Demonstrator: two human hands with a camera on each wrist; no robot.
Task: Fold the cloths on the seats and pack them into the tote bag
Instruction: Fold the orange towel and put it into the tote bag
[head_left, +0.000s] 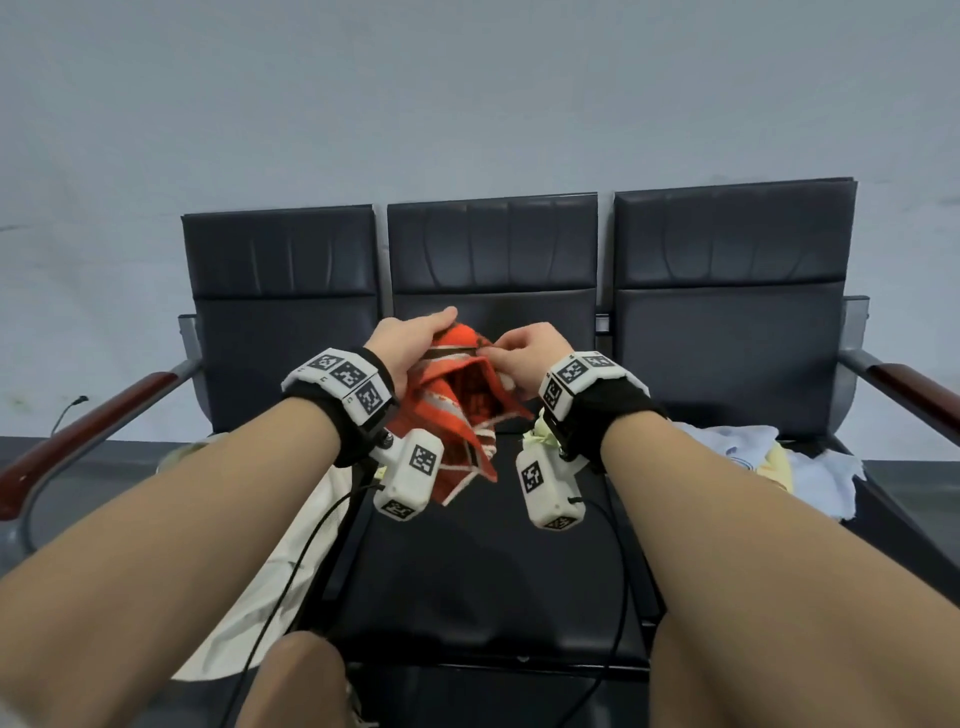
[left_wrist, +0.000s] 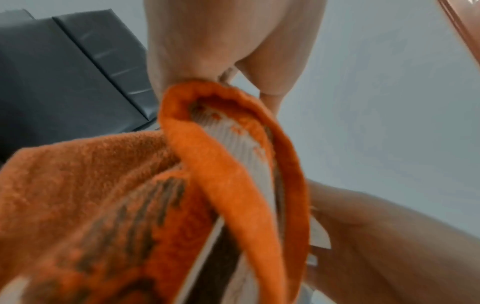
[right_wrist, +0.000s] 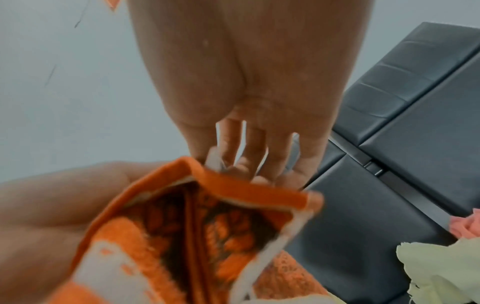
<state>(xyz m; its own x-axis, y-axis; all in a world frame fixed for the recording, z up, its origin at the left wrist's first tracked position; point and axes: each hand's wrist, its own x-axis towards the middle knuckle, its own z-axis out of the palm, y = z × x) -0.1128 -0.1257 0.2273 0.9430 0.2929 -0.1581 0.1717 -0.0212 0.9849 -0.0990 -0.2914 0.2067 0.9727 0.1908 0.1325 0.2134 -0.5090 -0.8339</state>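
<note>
An orange cloth (head_left: 457, 400) with white and dark stripes hangs in the air above the middle seat (head_left: 483, 561), bunched between both hands. My left hand (head_left: 410, 343) grips its top left fold, thumb over the edge. My right hand (head_left: 524, 358) pinches the top right edge with curled fingers. In the left wrist view the orange cloth (left_wrist: 228, 174) loops out from under the left palm. In the right wrist view my fingertips (right_wrist: 259, 164) pinch the orange cloth (right_wrist: 207, 222) at its orange hem. The cream tote bag (head_left: 291, 561) lies on the left seat.
Three black seats stand in a row against a grey wall, with wooden armrests (head_left: 83, 431) at each end. A heap of pale blue, white and yellow cloths (head_left: 769, 457) lies on the right seat. Cables hang from both wrist cameras.
</note>
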